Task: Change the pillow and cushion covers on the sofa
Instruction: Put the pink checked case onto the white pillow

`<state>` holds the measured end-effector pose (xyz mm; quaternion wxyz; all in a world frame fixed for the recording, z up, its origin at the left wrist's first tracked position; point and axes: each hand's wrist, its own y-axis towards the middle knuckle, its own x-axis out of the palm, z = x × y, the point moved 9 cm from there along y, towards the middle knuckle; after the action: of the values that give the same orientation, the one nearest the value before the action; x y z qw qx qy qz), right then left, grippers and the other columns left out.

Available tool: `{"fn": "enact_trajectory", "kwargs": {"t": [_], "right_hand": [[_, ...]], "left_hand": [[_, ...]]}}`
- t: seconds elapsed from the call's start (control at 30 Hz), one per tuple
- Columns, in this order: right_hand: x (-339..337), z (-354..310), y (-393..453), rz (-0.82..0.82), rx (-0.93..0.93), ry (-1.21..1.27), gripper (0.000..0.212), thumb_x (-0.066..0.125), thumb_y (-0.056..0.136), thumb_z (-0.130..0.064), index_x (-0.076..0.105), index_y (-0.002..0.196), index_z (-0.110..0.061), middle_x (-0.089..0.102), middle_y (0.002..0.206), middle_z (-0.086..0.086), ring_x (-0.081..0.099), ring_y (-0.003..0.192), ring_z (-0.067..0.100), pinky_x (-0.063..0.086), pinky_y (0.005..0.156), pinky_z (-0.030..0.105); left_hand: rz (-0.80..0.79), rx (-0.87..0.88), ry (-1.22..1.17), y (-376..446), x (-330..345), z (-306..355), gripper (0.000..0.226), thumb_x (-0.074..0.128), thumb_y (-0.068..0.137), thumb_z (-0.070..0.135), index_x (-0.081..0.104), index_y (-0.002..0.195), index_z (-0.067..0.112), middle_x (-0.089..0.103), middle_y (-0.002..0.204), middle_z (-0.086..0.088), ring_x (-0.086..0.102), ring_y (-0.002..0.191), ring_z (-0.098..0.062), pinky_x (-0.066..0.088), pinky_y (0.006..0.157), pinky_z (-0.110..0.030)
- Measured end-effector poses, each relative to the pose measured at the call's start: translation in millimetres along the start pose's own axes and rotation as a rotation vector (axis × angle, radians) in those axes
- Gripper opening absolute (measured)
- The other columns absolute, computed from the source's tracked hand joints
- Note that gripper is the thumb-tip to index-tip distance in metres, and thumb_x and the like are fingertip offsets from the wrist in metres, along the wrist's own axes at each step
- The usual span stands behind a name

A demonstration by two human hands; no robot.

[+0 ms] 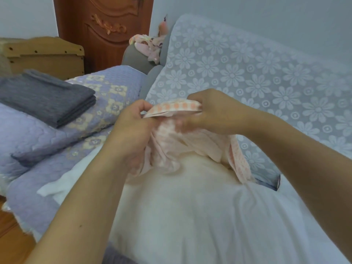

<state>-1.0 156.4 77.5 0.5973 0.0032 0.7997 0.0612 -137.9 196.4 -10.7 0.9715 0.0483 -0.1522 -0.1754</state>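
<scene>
A white pillow (181,210) lies lengthwise in front of me on the sofa. A pink cover with orange dots (182,141) is bunched over its far end. My left hand (131,128) grips the cover's open edge on the left. My right hand (215,113) pinches the same dotted hem on the right, and the two hands hold the opening apart. A lavender quilted cushion (38,138) rests on the seat to the left, with folded grey covers (45,98) stacked on it.
The sofa back wears a pale blue floral lace throw (257,73). A heap of pink patterned fabric (150,44) sits on the grey armrest. A wooden chest (43,56) and a carved brown door (102,29) stand behind. A purple quilted mat (106,92) covers the seat.
</scene>
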Motion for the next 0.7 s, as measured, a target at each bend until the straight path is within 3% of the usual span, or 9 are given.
{"fn": "enact_trajectory", "kwargs": {"t": [0.13, 0.23, 0.3, 0.37, 0.47, 0.6, 0.7], "right_hand": [[-14, 3, -1, 0.065, -0.010, -0.176, 0.024, 0.071, 0.085, -0.025, 0.053, 0.069, -0.026, 0.058, 0.072, -0.010, 0.054, 0.065, 0.005, 0.034, 0.053, 0.016], [-13, 10, -4, 0.074, 0.052, -0.102, 0.023, 0.065, 0.086, -0.017, 0.054, 0.066, -0.019, 0.058, 0.066, -0.007, 0.052, 0.060, 0.008, 0.035, 0.049, 0.014], [-5, 15, -6, 0.062, 0.085, -0.083, 0.022, 0.065, 0.085, -0.015, 0.056, 0.065, -0.012, 0.057, 0.062, -0.002, 0.049, 0.056, 0.010, 0.036, 0.049, 0.019], [4, 20, -6, 0.084, 0.085, -0.080, 0.023, 0.064, 0.084, -0.014, 0.057, 0.063, -0.013, 0.058, 0.062, -0.001, 0.051, 0.058, 0.012, 0.036, 0.052, 0.024], [30, 25, -3, 0.060, 0.068, -0.067, 0.030, 0.062, 0.086, -0.012, 0.051, 0.061, -0.025, 0.056, 0.065, -0.009, 0.053, 0.063, 0.011, 0.034, 0.052, 0.017], [66, 38, 8, -0.030, 0.016, -0.043, 0.014, 0.060, 0.089, -0.016, 0.058, 0.077, -0.022, 0.058, 0.076, -0.010, 0.057, 0.074, 0.014, 0.039, 0.060, 0.017], [74, 69, 16, -0.089, 0.089, 0.061, 0.009, 0.063, 0.090, -0.016, 0.063, 0.081, -0.020, 0.065, 0.080, -0.005, 0.061, 0.073, 0.012, 0.042, 0.060, 0.014]], "left_hand": [[-0.119, -0.010, 0.056, -3, 14, 1, 0.004, 0.071, 0.093, 0.017, 0.067, 0.091, 0.016, 0.074, 0.089, -0.008, 0.070, 0.083, -0.024, 0.055, 0.077, -0.041], [-0.257, -0.035, 0.148, -14, 36, -5, 0.019, 0.074, 0.092, 0.029, 0.071, 0.108, 0.019, 0.078, 0.102, 0.001, 0.074, 0.095, -0.016, 0.058, 0.086, -0.036], [-0.187, 0.035, 0.352, -12, 37, -8, 0.022, 0.079, 0.086, 0.034, 0.073, 0.105, 0.025, 0.077, 0.096, 0.006, 0.073, 0.090, -0.012, 0.059, 0.083, -0.035], [0.028, 0.143, 0.677, -7, 28, -7, 0.023, 0.073, 0.084, 0.046, 0.069, 0.091, 0.025, 0.073, 0.083, 0.005, 0.069, 0.082, -0.020, 0.057, 0.075, -0.041], [0.251, 0.202, 0.962, -8, 23, -13, 0.033, 0.056, 0.082, 0.058, 0.060, 0.088, 0.026, 0.070, 0.087, -0.002, 0.063, 0.085, -0.034, 0.052, 0.073, -0.042], [0.231, 0.110, 1.145, 6, 24, -43, 0.038, 0.051, 0.089, 0.060, 0.058, 0.103, 0.026, 0.067, 0.102, -0.008, 0.060, 0.095, -0.038, 0.038, 0.072, -0.037], [0.107, 0.085, 1.146, 26, 27, -61, 0.028, 0.055, 0.091, 0.054, 0.055, 0.091, 0.026, 0.060, 0.087, 0.004, 0.055, 0.084, -0.027, 0.038, 0.070, -0.035]]}}
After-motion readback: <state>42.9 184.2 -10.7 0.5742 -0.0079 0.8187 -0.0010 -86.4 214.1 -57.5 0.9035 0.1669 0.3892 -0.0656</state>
